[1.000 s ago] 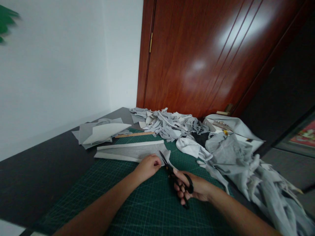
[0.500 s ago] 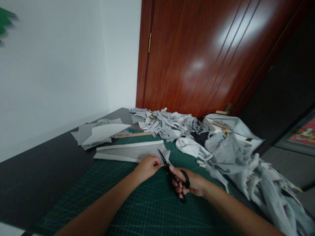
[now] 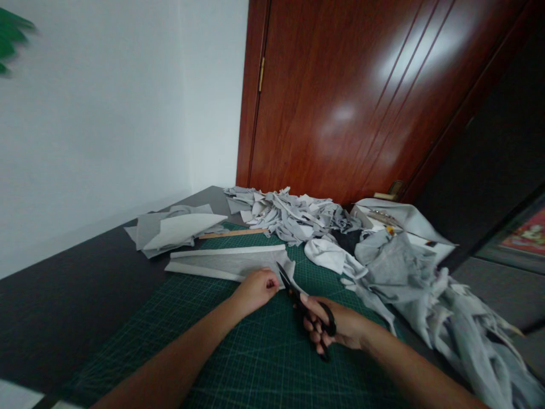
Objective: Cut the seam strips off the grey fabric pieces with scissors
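A long grey fabric piece (image 3: 221,262) with pale folded edges lies on the green cutting mat (image 3: 238,363). Its near right corner is pinched by my left hand (image 3: 258,288), whose fingers are closed. My right hand (image 3: 319,324) grips black-handled scissors (image 3: 286,279), thumb and fingers in the loops. Their dark blades point up and left, at the fabric's right end beside my left fingertips. Whether the blades touch the cloth I cannot tell.
Grey and white scraps (image 3: 289,213) are heaped at the back. Stacked fabric pieces (image 3: 179,227) and a wooden ruler (image 3: 238,233) lie at the left. More grey cloth (image 3: 395,267) and a white box (image 3: 430,241) stand at the right, before a brown door (image 3: 323,102).
My right hand and the scissors have shifted slightly right and toward me. My left hand stays at the same corner of the fabric.
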Demonstrator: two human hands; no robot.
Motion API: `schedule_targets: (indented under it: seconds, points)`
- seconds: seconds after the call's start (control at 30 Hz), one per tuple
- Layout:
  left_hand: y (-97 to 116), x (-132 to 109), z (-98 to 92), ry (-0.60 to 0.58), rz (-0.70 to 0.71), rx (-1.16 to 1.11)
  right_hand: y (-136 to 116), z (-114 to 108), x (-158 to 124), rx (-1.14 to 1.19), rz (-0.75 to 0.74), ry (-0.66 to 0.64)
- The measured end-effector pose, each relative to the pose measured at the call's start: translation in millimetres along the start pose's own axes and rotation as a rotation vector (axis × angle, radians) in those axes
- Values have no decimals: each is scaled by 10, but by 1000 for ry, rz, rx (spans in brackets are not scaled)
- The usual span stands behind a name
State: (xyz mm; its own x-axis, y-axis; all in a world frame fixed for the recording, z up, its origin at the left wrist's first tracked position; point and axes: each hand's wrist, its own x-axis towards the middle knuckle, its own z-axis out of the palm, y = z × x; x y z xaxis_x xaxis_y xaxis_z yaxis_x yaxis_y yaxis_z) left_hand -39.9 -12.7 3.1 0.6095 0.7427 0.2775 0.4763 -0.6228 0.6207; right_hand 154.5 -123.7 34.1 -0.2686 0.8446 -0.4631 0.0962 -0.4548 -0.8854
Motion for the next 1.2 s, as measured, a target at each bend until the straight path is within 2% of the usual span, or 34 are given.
schedule_targets:
  seconds: [0.13, 0.63, 1.0, 1.13, 1.2]
  points:
    - [21, -1, -20, -25, -14, -1, -42, 20, 66, 23, 6, -36]
    - [51, -22, -35, -41, -29, -46, -215, 94, 293, -2, 41, 24]
    - [36, -6, -35, -32, -29, -66, -169, 138, 322, -2, -78, 85]
    - [64, -18, -8, -63, -68, -203, -132, 110, 254, -15, -91, 92]
    - [99, -48, 32, -135, -111, -342, -85, 78, 173, -23, -91, 89]
